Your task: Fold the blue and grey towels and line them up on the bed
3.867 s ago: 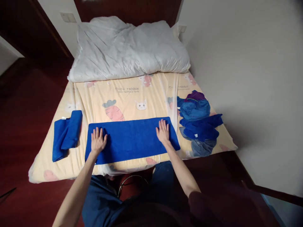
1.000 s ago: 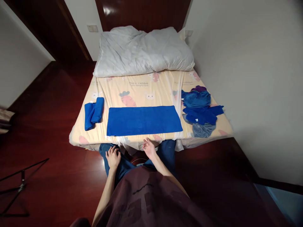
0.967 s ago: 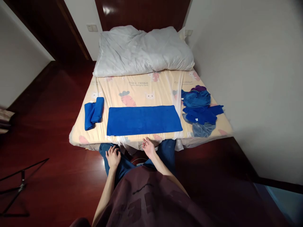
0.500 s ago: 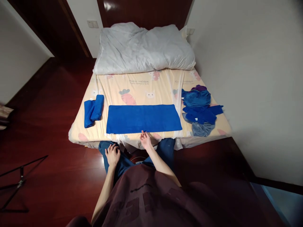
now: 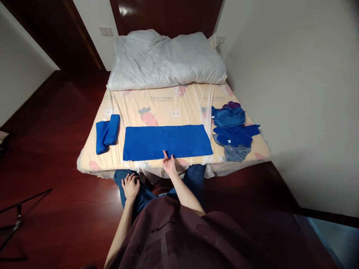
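Note:
A blue cloth [image 5: 168,142] lies flat as a long rectangle near the front edge of the bed. My right hand [image 5: 169,164] is at its front edge, palm up, with a finger extended over the cloth and nothing held. On my left knee rests my left hand [image 5: 131,186], fingers spread and empty. Two folded blue cloths [image 5: 113,129] lie at the left of the bed, one partly over the other. To the right is a loose pile of crumpled cloths [image 5: 235,130] in blue, grey and purple.
A white quilt [image 5: 168,61] is bunched at the head of the bed [image 5: 165,106], which has a patterned yellow sheet. A wall [image 5: 294,104] runs along the right. A black stand [image 5: 19,216] is on the floor at the left.
My right hand has moved slightly forward, and one finger now reaches over the front edge of the flat cloth. The whole view has shifted a little; my left hand stays on the knee.

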Tool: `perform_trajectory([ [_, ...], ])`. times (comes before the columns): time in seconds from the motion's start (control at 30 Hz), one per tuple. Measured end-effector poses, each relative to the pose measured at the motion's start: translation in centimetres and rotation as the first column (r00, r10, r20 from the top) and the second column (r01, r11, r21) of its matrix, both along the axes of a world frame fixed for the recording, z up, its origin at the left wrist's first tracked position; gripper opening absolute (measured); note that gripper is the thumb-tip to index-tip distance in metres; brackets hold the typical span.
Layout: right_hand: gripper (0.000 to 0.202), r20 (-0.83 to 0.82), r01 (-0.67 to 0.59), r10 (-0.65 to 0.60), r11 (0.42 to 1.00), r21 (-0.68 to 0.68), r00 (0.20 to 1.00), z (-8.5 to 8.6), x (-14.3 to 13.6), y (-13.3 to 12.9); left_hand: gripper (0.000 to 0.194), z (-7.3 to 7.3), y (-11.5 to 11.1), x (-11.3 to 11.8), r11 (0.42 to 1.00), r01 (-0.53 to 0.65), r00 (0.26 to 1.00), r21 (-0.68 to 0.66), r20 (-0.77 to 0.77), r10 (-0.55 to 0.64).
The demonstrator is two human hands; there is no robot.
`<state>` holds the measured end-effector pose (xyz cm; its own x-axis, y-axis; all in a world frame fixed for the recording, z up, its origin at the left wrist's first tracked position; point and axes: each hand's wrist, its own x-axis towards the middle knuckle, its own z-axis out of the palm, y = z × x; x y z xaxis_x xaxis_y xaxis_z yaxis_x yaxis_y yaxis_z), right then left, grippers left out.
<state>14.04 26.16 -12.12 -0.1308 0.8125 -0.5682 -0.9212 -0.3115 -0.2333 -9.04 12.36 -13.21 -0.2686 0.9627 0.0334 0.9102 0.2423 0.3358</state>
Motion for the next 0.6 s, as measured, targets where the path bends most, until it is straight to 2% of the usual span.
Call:
perform_trajectory([
  [0.3,0.029,0.064,0.051,-0.047,0.997,-0.061,0.997,0.2,-0.5,-0.1,0.029,0.2,0.0,0.1,1.000,0.000,1.000,-0.004,0.002,0.000],
  [0.6,0.028,0.177,0.081,-0.071,0.995,-0.051,0.982,-1.0,-1.0,0.3,0.029,0.2,-0.1,0.1,1.000,0.008,1.000,0.002,-0.011,-0.008],
])
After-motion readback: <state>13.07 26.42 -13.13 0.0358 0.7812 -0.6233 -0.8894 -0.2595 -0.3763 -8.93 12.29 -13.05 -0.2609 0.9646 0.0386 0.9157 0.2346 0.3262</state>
